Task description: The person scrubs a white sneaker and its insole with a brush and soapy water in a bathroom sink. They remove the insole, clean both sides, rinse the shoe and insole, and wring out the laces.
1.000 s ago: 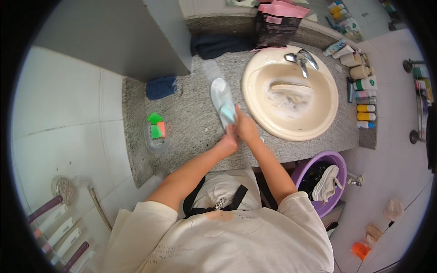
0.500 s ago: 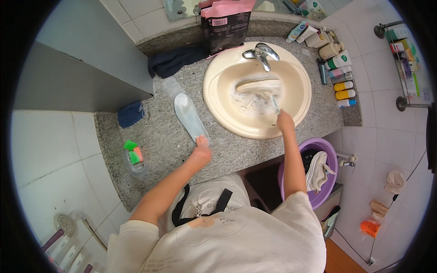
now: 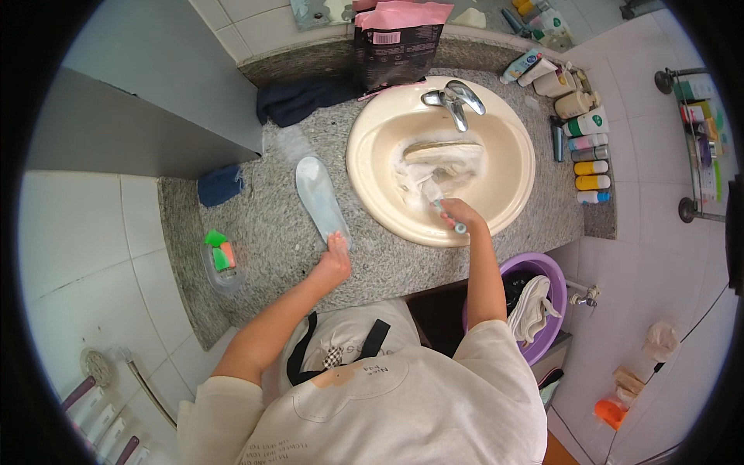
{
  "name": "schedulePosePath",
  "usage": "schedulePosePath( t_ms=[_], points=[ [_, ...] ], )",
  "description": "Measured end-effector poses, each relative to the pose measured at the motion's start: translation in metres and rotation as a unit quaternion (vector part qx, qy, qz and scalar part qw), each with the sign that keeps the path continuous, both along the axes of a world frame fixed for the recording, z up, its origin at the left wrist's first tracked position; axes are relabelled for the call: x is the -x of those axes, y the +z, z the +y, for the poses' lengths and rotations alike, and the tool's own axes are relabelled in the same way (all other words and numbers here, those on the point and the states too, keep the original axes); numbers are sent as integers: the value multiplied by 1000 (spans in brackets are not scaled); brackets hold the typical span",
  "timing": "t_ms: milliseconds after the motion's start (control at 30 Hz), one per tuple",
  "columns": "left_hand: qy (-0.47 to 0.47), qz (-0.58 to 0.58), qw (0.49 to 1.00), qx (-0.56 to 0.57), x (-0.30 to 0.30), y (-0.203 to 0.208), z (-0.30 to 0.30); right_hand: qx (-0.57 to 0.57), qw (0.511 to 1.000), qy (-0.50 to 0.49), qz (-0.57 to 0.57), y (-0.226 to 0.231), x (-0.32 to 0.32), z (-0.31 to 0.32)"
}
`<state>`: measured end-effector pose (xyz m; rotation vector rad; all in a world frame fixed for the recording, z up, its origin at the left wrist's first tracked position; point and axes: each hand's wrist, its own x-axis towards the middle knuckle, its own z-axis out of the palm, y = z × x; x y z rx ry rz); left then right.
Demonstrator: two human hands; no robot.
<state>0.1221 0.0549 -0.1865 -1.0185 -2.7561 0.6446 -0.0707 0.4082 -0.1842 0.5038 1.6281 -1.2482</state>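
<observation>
A pale blue-white insole [image 3: 318, 190] lies flat on the grey stone counter. My left hand [image 3: 335, 260] has its fingers closed over the insole's near end. To its right, a cream oval sink [image 3: 363, 132] holds soapy, foamy water and a whitish canvas shoe [image 3: 453, 156], which rests on its side. Over the basin's near part, my right hand [image 3: 459, 215] grips the pale blue handle of a small scrub brush [image 3: 435, 195]. The brush's whitish head is down in the suds, next to the shoe's near side.
Behind the sink stand a chrome faucet [image 3: 457, 101] and a black-and-pink bag [image 3: 399, 46]. Several bottles [image 3: 590, 167] line the right edge. Dark cloths [image 3: 298, 99] and a sponge dish [image 3: 222, 267] lie left. Below right, a purple basin [image 3: 556, 279] holds another whitish shoe [image 3: 531, 310].
My right hand has moved left and nearer with the brush, whose head is now lower in the basin. My left hand stays on the insole. The whole view has shifted slightly.
</observation>
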Motion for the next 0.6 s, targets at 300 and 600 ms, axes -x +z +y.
schedulePosePath(
  t_ms=[300,600],
  points=[
    [-59,-1,998,-6,5,-2,-2,86,975,-159,129,97,-60,-55],
    [-2,-53,993,-110,-2,-10,1,-145,811,267,499,100,-156,-199]
  ],
)
